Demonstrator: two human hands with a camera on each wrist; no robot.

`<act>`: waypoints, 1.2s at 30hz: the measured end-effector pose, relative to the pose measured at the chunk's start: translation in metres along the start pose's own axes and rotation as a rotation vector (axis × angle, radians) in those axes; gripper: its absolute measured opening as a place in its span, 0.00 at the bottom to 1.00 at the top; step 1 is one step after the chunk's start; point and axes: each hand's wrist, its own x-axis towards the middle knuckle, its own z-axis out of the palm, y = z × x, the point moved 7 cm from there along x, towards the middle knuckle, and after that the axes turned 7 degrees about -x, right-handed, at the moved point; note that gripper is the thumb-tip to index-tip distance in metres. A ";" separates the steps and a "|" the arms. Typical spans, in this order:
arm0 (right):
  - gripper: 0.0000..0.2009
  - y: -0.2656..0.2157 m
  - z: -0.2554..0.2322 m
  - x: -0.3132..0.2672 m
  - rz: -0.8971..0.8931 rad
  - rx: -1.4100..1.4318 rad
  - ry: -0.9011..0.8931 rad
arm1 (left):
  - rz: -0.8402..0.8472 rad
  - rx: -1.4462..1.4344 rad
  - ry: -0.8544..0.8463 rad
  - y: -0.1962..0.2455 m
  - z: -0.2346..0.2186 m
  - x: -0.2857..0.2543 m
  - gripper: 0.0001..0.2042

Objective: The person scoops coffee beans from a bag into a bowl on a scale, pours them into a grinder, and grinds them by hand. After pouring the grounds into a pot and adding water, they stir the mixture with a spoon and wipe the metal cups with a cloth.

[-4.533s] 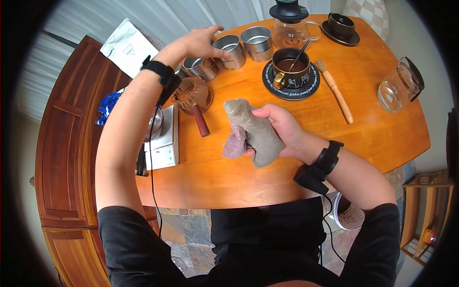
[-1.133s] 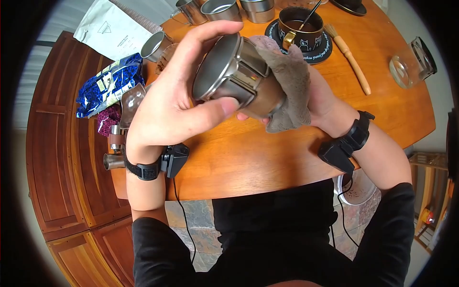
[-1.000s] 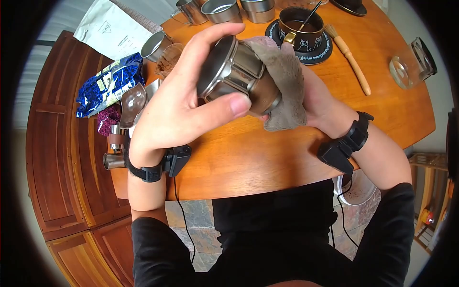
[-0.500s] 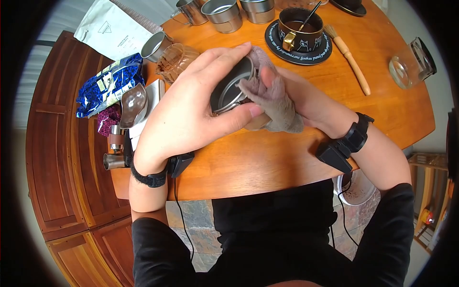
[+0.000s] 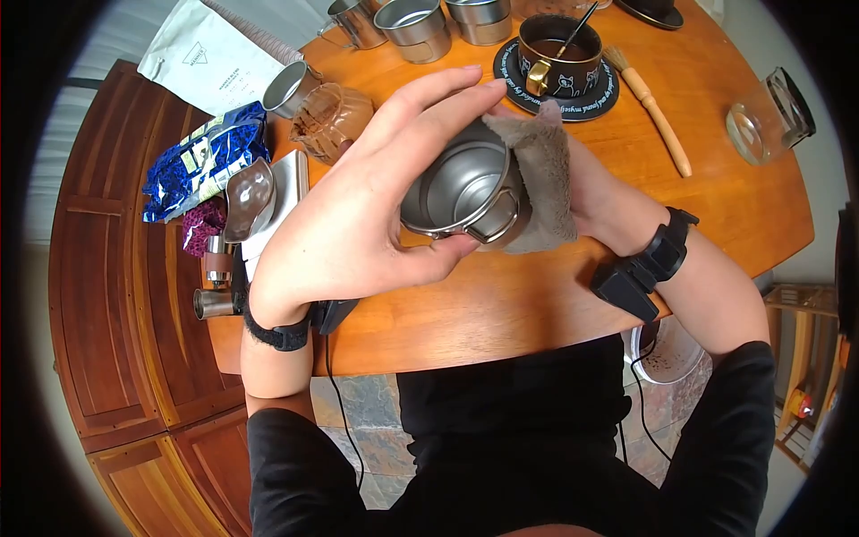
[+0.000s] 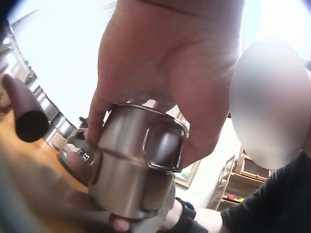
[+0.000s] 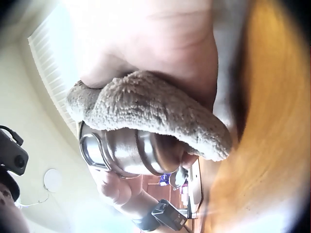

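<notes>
A stainless steel cup [image 5: 461, 183] with a fold-flat wire handle is held over the near part of the table, its open mouth tilted up toward the head camera. My left hand [image 5: 344, 210] grips it at the rim, thumb near the handle and fingers across the far side. In the left wrist view the steel cup [image 6: 124, 160] hangs below that hand. My right hand [image 5: 591, 188] holds a fuzzy grey-brown cloth [image 5: 544, 174] against the cup's outer side and base. From the right wrist, the cloth [image 7: 150, 104] wraps over the cup wall [image 7: 126, 150].
Steel cups [image 5: 413, 31] line the back edge. A black mug [image 5: 559, 63] with a stick in it sits on a saucer, beside a wooden-handled brush [image 5: 653, 112]. A lidded glass jar [image 5: 756, 130] is far right. Left are a ribbed amber glass vessel [image 5: 331, 121], scale [image 5: 291, 192] and blue bag [image 5: 210, 157].
Earlier my left hand reached to the cups at the back; now it holds one. Half a second ago the cloth lay over the rim; now it is at the outer side and the mouth is exposed.
</notes>
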 end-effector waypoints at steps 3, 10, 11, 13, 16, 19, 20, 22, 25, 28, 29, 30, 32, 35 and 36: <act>0.25 -0.001 -0.006 0.002 -0.031 0.041 0.017 | -0.031 0.000 0.010 -0.002 0.001 0.000 0.42; 0.29 -0.002 -0.009 0.002 -0.026 -0.065 0.022 | -0.190 -0.026 -0.005 -0.005 0.003 -0.004 0.41; 0.29 -0.002 -0.011 0.003 -0.033 -0.092 0.023 | -0.162 -0.055 -0.001 -0.003 0.002 -0.004 0.41; 0.30 -0.004 -0.007 0.002 -0.080 0.083 -0.132 | -0.107 -0.112 0.008 -0.002 0.000 -0.005 0.40; 0.30 -0.003 -0.007 0.000 -0.092 0.164 -0.185 | -0.065 -0.001 -0.005 -0.002 -0.001 -0.006 0.39; 0.28 -0.001 -0.013 0.004 -0.089 0.064 -0.122 | -0.168 0.007 -0.037 -0.002 -0.004 -0.005 0.34; 0.27 -0.001 -0.015 0.006 -0.090 0.016 -0.099 | -0.146 0.012 -0.040 -0.002 -0.004 -0.006 0.31; 0.25 0.001 -0.018 0.006 -0.036 0.012 -0.029 | -0.103 0.021 -0.045 -0.004 -0.004 -0.006 0.25; 0.23 0.001 -0.021 0.004 0.036 -0.062 0.086 | -0.106 0.022 -0.047 0.002 -0.005 -0.006 0.18; 0.19 0.003 -0.024 0.007 0.030 -0.039 0.100 | -0.053 -0.031 -0.086 0.001 -0.005 -0.008 0.14; 0.18 0.003 -0.025 0.008 0.016 -0.011 0.087 | -0.059 -0.038 -0.083 0.000 -0.005 -0.008 0.14; 0.17 0.002 -0.023 0.007 0.001 0.015 0.070 | -0.064 -0.045 -0.081 0.000 -0.005 -0.007 0.13; 0.17 -0.001 -0.021 0.005 -0.030 0.067 0.034 | -0.082 -0.040 -0.078 -0.001 -0.005 -0.007 0.12; 0.16 0.001 -0.024 0.007 -0.030 0.110 0.072 | -0.115 0.003 -0.040 -0.003 -0.008 -0.006 0.10; 0.16 0.001 -0.024 0.006 -0.028 0.119 0.090 | -0.126 0.022 -0.003 -0.002 -0.008 -0.005 0.10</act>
